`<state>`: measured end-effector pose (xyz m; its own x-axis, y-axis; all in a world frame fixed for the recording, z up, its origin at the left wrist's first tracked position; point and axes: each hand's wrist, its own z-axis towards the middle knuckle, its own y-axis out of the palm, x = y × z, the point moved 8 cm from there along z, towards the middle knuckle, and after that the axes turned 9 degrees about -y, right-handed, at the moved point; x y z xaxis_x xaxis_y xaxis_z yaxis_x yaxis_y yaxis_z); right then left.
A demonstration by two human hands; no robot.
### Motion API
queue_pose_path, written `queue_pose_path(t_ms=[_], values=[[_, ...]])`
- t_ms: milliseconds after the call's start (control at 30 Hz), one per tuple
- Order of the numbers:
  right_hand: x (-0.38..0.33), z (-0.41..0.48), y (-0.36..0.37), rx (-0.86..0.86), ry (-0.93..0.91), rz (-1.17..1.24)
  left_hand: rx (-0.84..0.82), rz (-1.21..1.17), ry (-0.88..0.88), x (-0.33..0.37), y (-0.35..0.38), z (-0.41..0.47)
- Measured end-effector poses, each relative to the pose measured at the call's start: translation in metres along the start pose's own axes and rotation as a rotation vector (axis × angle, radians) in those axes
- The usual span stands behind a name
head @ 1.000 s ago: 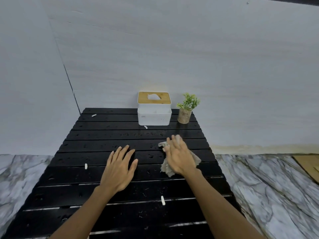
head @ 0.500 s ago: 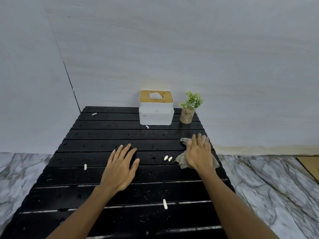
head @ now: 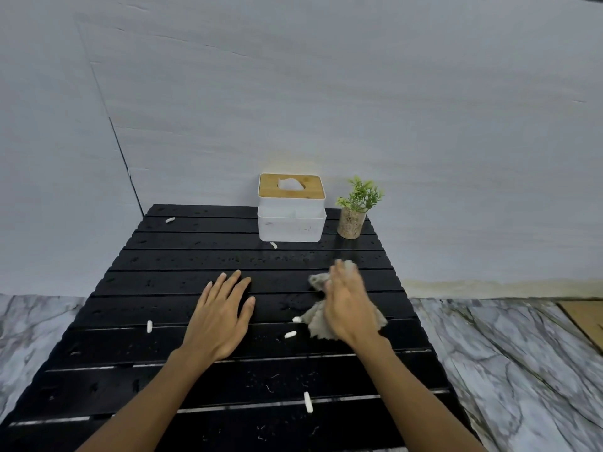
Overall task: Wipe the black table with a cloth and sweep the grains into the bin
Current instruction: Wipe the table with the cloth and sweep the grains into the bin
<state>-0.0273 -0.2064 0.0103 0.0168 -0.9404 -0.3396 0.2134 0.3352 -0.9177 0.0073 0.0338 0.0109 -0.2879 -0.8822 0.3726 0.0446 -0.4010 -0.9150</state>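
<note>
I seem to be in a home, in a plain room corner. My black slatted tabletop (head: 195,288) stands against a pale wall (head: 326,93), on a marble-patterned floor (head: 505,370). A white tissue box with a bamboo lid (head: 291,207) and a small potted plant (head: 354,212) sit at the back like household decor.

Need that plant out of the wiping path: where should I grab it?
Grip the potted plant by its cylindrical pot, fingers around the sides, coming from the front right; the tissue box stands close on its left, and the leaves spread over its top.
</note>
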Motion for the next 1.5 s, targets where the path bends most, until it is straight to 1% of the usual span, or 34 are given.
queue_pose_path(t_ms=[67,133,167,233,300,400,467,600,733,833,1067,1133,1200,1267,1333,1400,1433,1500], values=[[0.043,0.008,-0.010,0.036,0.193,-0.086,0.001,0.004,-0.002,-0.002,0.000,0.004],[0.074,0.020,-0.016,0.046,0.350,-0.073,0.005,0.007,-0.007,-0.003,-0.001,0.006],[0.083,0.027,-0.017,0.045,0.401,-0.058,0.011,0.013,-0.008,-0.003,-0.001,0.006],[0.083,0.044,-0.015,0.031,0.427,-0.067,0.016,0.024,-0.008,-0.002,-0.001,0.005],[0.067,0.060,-0.006,-0.010,0.365,-0.094,0.010,0.032,-0.006,-0.001,0.000,0.005],[0.028,0.070,0.009,-0.086,0.166,-0.120,0.018,0.022,-0.002,-0.002,0.000,0.004],[0.014,0.062,0.014,-0.107,0.109,-0.098,0.019,0.021,0.001,-0.002,-0.001,0.004],[0.015,0.040,0.011,-0.066,0.089,-0.138,0.014,0.018,0.000,-0.003,-0.001,0.005],[0.015,0.049,0.012,-0.007,0.175,-0.104,0.012,0.028,0.001,-0.001,-0.001,0.005],[-0.009,0.065,0.023,0.015,0.199,-0.053,0.017,0.024,-0.003,-0.001,-0.002,0.004],[-0.070,0.085,0.048,-0.060,0.044,-0.031,0.006,0.014,0.002,-0.001,-0.001,0.004],[-0.079,0.088,0.054,-0.087,-0.022,-0.020,0.007,0.001,0.003,-0.002,-0.001,0.005],[-0.091,0.088,0.055,-0.114,-0.148,-0.002,0.020,-0.014,-0.018,-0.003,-0.003,0.004],[-0.103,0.084,0.053,-0.159,-0.280,0.080,0.042,-0.018,-0.049,-0.004,-0.007,0.003],[-0.104,0.076,0.049,-0.197,-0.359,0.191,0.046,-0.021,-0.065,-0.006,-0.011,0.002],[-0.092,0.067,0.046,-0.204,-0.357,0.245,0.030,-0.004,-0.061,-0.008,-0.012,0.002],[-0.081,0.064,0.044,-0.179,-0.326,0.245,0.020,0.007,-0.055,-0.009,-0.011,0.003],[-0.056,0.061,0.037,-0.078,-0.206,0.190,0.010,0.017,-0.048,-0.013,-0.011,0.005]])
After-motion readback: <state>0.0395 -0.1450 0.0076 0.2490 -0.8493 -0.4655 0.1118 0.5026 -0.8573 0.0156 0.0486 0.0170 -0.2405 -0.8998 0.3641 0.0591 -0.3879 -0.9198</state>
